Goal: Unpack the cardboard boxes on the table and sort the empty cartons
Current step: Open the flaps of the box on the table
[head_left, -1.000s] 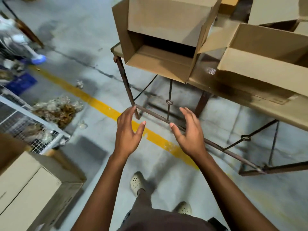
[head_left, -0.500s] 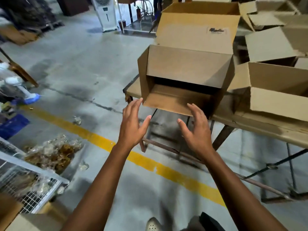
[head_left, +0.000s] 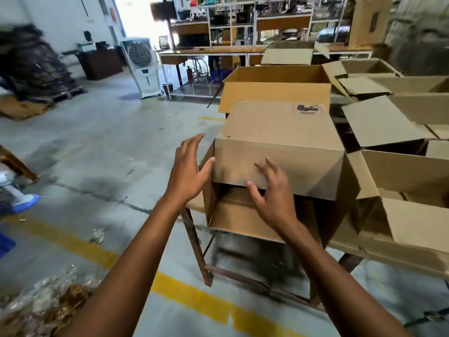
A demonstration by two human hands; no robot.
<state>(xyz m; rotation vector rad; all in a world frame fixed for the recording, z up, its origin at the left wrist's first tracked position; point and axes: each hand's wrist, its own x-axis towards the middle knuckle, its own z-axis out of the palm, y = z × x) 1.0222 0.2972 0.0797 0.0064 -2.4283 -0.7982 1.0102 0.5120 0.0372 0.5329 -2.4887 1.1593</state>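
Carton (head_left: 279, 127) is lying on its side at the near left corner of the table (head_left: 195, 204), mouth facing the person. Left hand (head_left: 188, 171) is flanking its left edge, fingers straight. Right hand (head_left: 274, 193) is resting spread on the front flap, seemingly not pinching. Step: taking hold. Next move is calling for a two-sided grip

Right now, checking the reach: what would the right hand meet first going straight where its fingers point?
Probably the drooping front flap of the nearest cardboard box, just ahead of the right hand; contact is unclear.
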